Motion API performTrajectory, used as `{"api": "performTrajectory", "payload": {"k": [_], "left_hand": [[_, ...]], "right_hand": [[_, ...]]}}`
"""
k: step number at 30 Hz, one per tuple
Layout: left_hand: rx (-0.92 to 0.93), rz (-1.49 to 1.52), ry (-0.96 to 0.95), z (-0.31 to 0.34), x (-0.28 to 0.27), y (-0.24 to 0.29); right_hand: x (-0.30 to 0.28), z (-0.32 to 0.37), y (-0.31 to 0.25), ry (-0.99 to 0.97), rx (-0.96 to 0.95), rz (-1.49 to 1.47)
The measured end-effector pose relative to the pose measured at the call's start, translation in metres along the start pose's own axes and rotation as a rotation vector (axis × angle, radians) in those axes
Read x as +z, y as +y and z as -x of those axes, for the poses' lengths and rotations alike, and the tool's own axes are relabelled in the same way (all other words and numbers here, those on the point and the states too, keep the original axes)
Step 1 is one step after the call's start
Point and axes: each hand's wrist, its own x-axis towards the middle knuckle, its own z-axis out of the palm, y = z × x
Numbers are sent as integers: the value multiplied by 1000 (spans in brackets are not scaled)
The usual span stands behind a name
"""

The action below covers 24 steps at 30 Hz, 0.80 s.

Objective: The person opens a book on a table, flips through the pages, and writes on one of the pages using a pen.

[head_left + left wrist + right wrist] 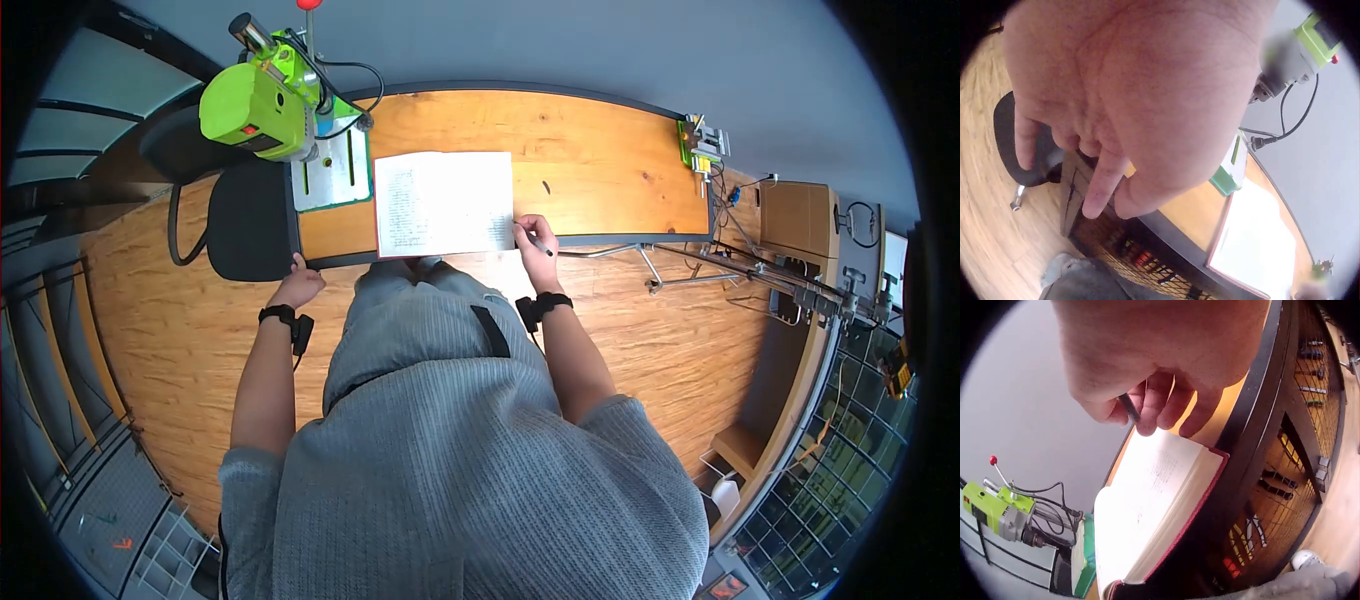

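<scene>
An open notebook (470, 195) with a red cover lies at the table's front edge, and handwriting fills much of its left page. Lines of writing also show on the right page, close to my right hand (538, 243). That hand pinches a dark pen (1128, 407) between thumb and fingers at the page's lower right corner. My left hand (297, 288) is at the table's front left corner, fingers loosely spread and holding nothing. On the wood right of the notebook lies a small dark piece (546, 187), like a pen cap.
A green drill press (255, 110) stands at the table's left end, its slotted base (338, 165) beside the notebook. A small green vise (703, 148) sits at the far right end. A black chair (245, 225) is left of the table. Tools hang behind mesh (1279, 481) below the tabletop.
</scene>
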Motion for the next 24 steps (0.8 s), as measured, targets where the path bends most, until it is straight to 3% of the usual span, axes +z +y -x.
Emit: {"api": "performTrajectory", "payload": {"k": [8, 13, 24], "left_hand": [[-9, 36, -5, 7, -3, 8], [-2, 89, -5, 4, -2, 6], [12, 159, -40, -2, -1, -5]], "right_hand": [[17, -46, -9, -110, 55, 26], [32, -67, -6, -45, -84, 81], [32, -73, -5, -27, -153, 170]]}}
